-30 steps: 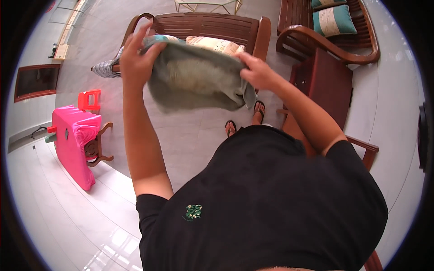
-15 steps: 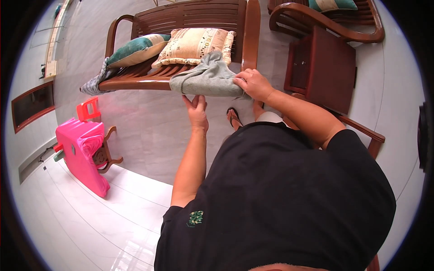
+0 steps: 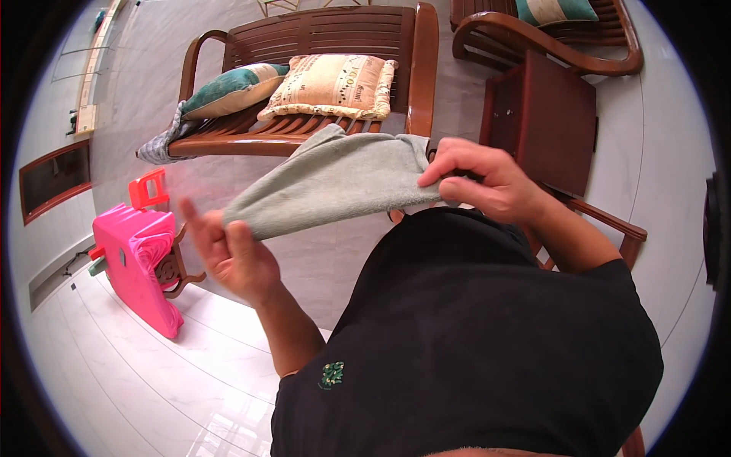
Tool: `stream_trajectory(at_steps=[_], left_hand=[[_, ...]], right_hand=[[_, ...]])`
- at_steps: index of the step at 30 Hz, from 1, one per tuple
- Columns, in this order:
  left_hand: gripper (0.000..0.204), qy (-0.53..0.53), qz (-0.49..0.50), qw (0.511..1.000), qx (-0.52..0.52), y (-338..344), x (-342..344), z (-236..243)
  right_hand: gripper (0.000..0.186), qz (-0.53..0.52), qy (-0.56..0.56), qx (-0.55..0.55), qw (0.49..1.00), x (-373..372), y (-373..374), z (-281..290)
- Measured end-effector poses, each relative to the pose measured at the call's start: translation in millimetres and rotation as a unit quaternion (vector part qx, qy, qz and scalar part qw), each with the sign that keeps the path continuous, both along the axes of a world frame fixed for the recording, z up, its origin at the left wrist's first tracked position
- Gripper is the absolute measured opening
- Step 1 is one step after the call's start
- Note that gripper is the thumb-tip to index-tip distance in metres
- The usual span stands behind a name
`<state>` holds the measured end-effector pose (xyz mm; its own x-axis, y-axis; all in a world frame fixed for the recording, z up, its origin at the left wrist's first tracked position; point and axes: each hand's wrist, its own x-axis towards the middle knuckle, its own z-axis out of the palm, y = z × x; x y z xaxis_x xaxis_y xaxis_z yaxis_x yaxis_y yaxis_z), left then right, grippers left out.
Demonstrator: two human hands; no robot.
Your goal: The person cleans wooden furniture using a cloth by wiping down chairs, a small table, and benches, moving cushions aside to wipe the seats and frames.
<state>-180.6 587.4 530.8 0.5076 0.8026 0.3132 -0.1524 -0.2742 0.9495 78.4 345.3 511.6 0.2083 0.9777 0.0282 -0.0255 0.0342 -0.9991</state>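
A grey-green cloth (image 3: 320, 183) is stretched sideways in front of my body, folded along a long edge. My left hand (image 3: 240, 255) grips its left end with the thumb on top, the index finger raised and slightly blurred. My right hand (image 3: 480, 183) pinches the right end, fingers bent over it. Just beyond the cloth stands a brown wooden bench (image 3: 320, 30) carrying a cream printed pillow (image 3: 327, 84), a teal and beige pillow (image 3: 232, 91) and a grey patterned cloth (image 3: 160, 141) at its left end.
A pink-draped table (image 3: 133, 274) stands at left beside a red plastic stool (image 3: 148, 190). At right are a dark red-brown cabinet (image 3: 552, 129), another wooden seat (image 3: 548, 49) with a teal pillow (image 3: 556, 9), and a wooden chair arm (image 3: 609, 217).
The cloth has come down from being held up, was bunched, and is now drawn out wider, nearer me. My left hand has moved left and toward me; my right hand has shifted right and lower.
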Motion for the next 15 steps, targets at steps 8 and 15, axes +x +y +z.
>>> stream_trajectory(at_steps=[8, 15], left_hand=[[0.039, 0.035, 0.152, 0.894, 0.420, 13, 7, 69], [0.030, -0.003, 0.356, 0.699, 0.620, 11, -48, 109]], right_hand=[[0.029, -0.027, 0.078, 0.162, 0.983, 13, -6, 62], [0.031, 0.145, 0.231, 0.212, 0.938, -4, -4, 73]])
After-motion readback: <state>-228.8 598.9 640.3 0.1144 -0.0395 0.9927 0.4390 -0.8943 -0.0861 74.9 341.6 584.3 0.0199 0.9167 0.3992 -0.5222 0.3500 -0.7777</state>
